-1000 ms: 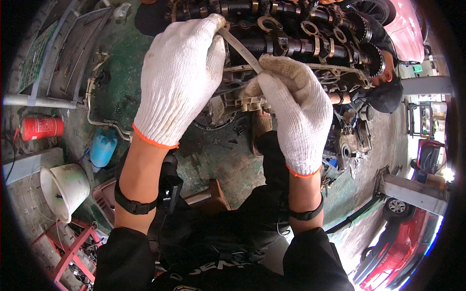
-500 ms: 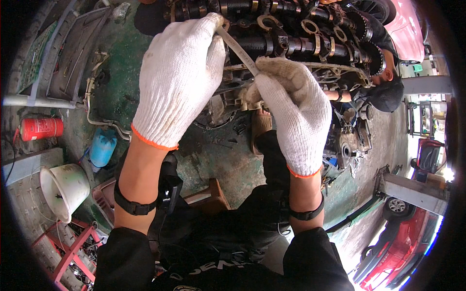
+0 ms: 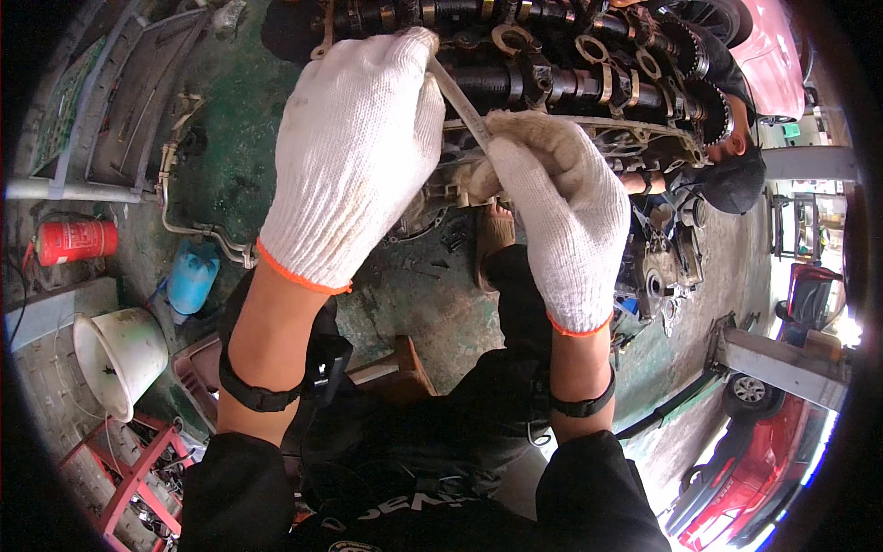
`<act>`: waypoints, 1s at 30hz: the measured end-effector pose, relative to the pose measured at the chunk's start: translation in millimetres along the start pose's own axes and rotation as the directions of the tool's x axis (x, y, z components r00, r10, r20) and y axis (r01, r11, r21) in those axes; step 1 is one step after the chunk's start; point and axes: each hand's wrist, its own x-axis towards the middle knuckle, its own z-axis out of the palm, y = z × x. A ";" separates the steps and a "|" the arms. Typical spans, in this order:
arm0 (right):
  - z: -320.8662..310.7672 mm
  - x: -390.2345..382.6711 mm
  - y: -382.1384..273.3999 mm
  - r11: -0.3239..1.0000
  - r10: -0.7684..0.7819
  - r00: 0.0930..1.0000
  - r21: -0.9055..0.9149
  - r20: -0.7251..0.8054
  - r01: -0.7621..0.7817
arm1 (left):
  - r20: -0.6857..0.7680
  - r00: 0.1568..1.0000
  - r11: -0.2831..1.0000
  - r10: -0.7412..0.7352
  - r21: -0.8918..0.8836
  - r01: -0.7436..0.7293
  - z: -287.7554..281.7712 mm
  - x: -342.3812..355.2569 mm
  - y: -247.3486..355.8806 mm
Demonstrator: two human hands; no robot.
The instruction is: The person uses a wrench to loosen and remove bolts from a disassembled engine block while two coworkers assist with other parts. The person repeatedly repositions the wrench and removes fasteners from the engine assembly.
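Note:
A slim metal wrench (image 3: pixel 464 109) slants across the near edge of a greasy engine with camshafts (image 3: pixel 483 85). My right hand (image 3: pixel 572 221), in a white knit glove, is closed on the wrench's lower end, thumb laid along it. My left hand (image 3: pixel 359 161), gloved the same way, bends over the upper end with its fingertips closed there. That end of the wrench, and whatever it touches, is hidden behind my left fingers. Bearing caps (image 3: pixel 511 39) and a toothed sprocket (image 3: pixel 710 110) show on the engine beyond my hands.
Another person in a dark cap (image 3: pixel 731 179) leans in at the engine's right end. Removed engine parts (image 3: pixel 664 267) lie on the floor at right. A blue bottle (image 3: pixel 193 279), a white bucket (image 3: pixel 129 354) and a red extinguisher (image 3: pixel 78 241) stand at left. A red car (image 3: pixel 759 478) is lower right.
My left hand has shifted slightly to the right and the wrench has swung steeper with it. My right hand has stayed nearly in place, still holding the lower end.

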 end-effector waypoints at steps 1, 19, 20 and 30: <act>0.6 -0.1 0.4 1.000 0.005 1.000 -0.009 -0.001 -0.005 | 0.006 1.000 1.000 0.006 0.021 -0.006 0.2 0.0 0.4; 9.5 -6.0 7.6 0.981 0.081 0.964 0.153 0.253 -0.122 | -0.060 0.997 0.998 0.054 0.018 -0.053 5.9 -0.2 -8.4; 12.1 -6.9 9.6 0.981 0.069 0.967 0.160 0.243 -0.110 | -0.056 0.997 0.999 0.046 0.003 -0.046 6.6 0.0 -10.1; 19.7 -11.5 5.2 0.975 -0.077 0.969 0.219 0.235 0.025 | -0.077 0.996 0.994 -0.041 -0.104 0.033 0.5 3.0 -6.2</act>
